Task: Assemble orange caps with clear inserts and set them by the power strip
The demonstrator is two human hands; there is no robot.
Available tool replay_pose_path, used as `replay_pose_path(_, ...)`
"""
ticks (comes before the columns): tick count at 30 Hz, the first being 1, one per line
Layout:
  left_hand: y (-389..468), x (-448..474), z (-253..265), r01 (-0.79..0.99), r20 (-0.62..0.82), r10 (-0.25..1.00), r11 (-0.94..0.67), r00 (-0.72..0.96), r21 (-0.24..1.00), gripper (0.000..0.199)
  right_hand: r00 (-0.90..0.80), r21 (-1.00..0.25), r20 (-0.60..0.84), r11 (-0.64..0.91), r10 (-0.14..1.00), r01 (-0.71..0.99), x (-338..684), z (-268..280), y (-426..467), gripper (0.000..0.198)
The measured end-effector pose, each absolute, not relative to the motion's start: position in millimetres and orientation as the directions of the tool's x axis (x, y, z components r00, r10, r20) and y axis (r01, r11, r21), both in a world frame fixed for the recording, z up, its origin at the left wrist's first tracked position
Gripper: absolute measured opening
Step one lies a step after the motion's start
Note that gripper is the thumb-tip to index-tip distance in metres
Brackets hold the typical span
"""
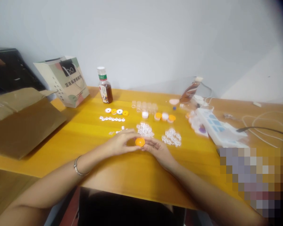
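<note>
Between the fingertips of both hands, just above the table, is a round orange cap (140, 142) with a pale spot at its middle. My left hand (122, 142) grips its left side, thumb below and fingers above. From the right, my right hand (157, 150) pinches the same cap. Beyond the hands lie two piles of small white plastic pieces (171, 137), one partly behind my fingers. A row of tiny white parts (112, 119) sits to the left, with white and orange caps (113, 111) lined up behind it.
Clear small cups (144, 106) stand farther back, near more orange and white caps (164, 116). Two drink bottles (105, 89) (190, 91) stand near the wall. A paper bag (70, 83) and cardboard box (25, 122) occupy the left; a power strip (217, 125) with cables lies right.
</note>
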State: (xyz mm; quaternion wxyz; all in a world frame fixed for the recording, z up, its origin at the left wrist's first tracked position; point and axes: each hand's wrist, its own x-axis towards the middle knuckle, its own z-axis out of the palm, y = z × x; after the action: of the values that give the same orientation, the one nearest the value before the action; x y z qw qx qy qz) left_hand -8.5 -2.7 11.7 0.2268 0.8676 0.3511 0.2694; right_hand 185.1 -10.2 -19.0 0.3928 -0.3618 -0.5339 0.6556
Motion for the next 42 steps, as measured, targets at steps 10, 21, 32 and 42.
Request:
replay_pose_path(10,-7.3,-5.0,-2.1,0.508,0.304,0.706,-0.685,0.640,0.522,0.031,-0.462,-0.998,-0.007,0.024,0.887,0.062,186.9,-17.2,-13.6,0.033)
replay_pose_path(21,-8.4,1.2,-8.1,0.598,0.220,0.690,-0.714,0.690,0.363,0.022,-0.145,-0.399,0.119,0.181,0.982,0.899,253.6,4.5,32.4,0.036)
replay_pose_path(32,-7.6,1.1,-9.7,0.538,0.234,0.644,-0.749,0.729,0.385,0.026,-0.213,-0.243,0.025,0.213,0.977,0.947,249.4,1.7,26.2,0.022)
replay_pose_path(42,1.5,-1.6,-5.8,0.560,0.317,0.726,-0.679,0.611,0.476,0.029,-0.146,-0.667,0.233,0.268,0.961,0.695,229.8,3.7,20.6,0.027)
